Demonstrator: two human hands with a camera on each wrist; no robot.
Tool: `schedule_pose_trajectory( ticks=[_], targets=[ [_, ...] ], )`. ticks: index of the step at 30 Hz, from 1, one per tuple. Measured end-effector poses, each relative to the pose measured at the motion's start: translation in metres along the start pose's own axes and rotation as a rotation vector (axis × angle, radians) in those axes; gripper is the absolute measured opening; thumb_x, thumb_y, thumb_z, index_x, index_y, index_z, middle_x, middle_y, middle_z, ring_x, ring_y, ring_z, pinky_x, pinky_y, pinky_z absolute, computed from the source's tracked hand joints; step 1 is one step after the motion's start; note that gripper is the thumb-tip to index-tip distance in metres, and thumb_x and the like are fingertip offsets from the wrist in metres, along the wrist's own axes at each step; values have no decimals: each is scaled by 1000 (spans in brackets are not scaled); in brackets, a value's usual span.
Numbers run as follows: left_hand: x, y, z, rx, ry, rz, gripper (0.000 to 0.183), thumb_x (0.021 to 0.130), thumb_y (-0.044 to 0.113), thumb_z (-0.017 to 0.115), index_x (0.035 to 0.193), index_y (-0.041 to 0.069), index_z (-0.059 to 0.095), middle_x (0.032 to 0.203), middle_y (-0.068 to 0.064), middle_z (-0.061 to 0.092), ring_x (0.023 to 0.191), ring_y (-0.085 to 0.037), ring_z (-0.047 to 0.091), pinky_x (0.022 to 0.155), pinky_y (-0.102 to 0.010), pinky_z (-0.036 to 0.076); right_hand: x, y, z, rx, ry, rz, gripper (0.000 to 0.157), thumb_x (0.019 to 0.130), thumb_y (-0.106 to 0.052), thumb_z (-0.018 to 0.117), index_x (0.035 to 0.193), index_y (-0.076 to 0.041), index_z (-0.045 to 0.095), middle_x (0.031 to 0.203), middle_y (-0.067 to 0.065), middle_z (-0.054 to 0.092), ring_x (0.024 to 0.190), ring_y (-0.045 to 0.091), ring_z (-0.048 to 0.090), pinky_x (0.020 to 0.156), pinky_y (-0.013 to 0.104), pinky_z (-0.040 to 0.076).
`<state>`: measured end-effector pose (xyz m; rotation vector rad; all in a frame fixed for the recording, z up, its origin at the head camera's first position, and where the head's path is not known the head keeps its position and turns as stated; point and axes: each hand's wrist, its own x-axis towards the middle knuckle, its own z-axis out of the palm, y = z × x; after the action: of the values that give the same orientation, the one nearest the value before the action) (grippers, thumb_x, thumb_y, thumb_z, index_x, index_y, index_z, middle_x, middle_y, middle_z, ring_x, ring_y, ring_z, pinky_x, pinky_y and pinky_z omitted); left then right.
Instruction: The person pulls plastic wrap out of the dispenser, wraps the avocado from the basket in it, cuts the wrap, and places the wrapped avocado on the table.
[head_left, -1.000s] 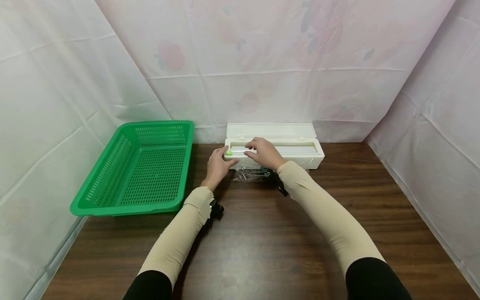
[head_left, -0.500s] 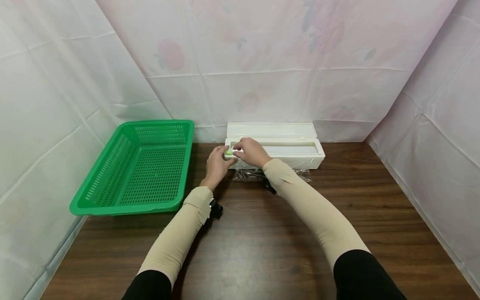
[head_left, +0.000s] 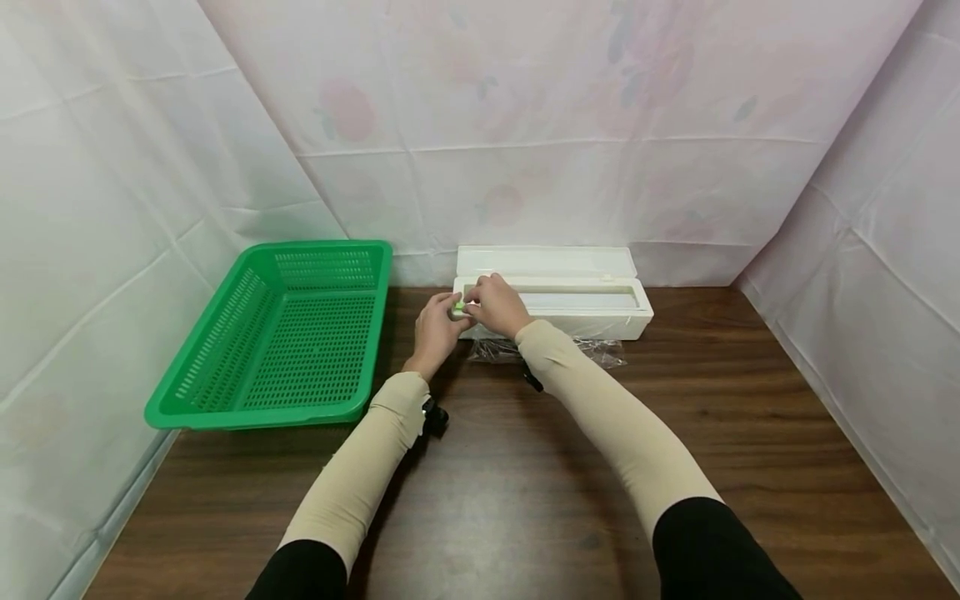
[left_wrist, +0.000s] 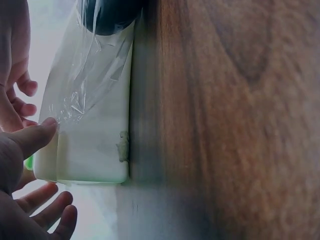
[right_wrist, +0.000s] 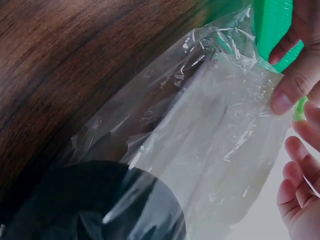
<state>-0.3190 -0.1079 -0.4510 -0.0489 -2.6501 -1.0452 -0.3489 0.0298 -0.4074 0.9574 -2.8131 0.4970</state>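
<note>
A long white cling film dispenser (head_left: 558,325) stands at the back of the table, its lid (head_left: 547,262) raised. Clear film (right_wrist: 200,130) hangs over its front and spreads onto the wood. My left hand (head_left: 437,333) holds the dispenser's left end, thumb on the front and fingers round the far side. At that same end, my right hand (head_left: 501,304) pinches the small green slide cutter (head_left: 459,306) with thumb and forefinger. Its other fingers (right_wrist: 295,190) are curled in the right wrist view.
A green plastic basket (head_left: 258,418) stands on the left of the wooden table (head_left: 525,483). Pale patterned cloth (head_left: 562,192) hangs behind and on both sides. A dark rounded thing (left_wrist: 112,15) shows by the film in the left wrist view.
My right hand has moved left along the dispenser to the green slide cutter, its fingers closing in on it. The left hand has stayed at the left end.
</note>
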Motion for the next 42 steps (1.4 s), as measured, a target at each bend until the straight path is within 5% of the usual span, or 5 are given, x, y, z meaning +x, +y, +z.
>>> schedule_pose_trajectory(
  ticks=[14, 31, 42],
  targets=[
    [1, -1, 1, -20, 16, -5, 55, 83, 28, 78, 132, 9, 61, 137, -12, 58, 122, -34, 57, 102, -49, 45, 5, 1, 1, -16, 15, -20, 18, 95, -19, 64, 101, -8, 77, 94, 9, 65, 81, 23, 49, 77, 34, 45],
    [0, 2, 1, 70, -16, 18, 58, 84, 32, 76, 135, 8, 59, 136, -14, 58, 123, -34, 55, 103, -48, 44, -7, 18, -9, -154, -4, -137, 19, 97, -16, 60, 99, -6, 76, 92, 8, 63, 83, 23, 51, 78, 35, 46],
    [0, 1, -1, 71, -10, 62, 44, 85, 30, 75, 126, 15, 67, 133, -13, 59, 121, -34, 55, 102, -50, 45, -7, 19, -9, -179, 14, -167, 18, 96, -16, 61, 98, -6, 76, 91, 8, 63, 82, 23, 51, 78, 35, 46]
  ],
)
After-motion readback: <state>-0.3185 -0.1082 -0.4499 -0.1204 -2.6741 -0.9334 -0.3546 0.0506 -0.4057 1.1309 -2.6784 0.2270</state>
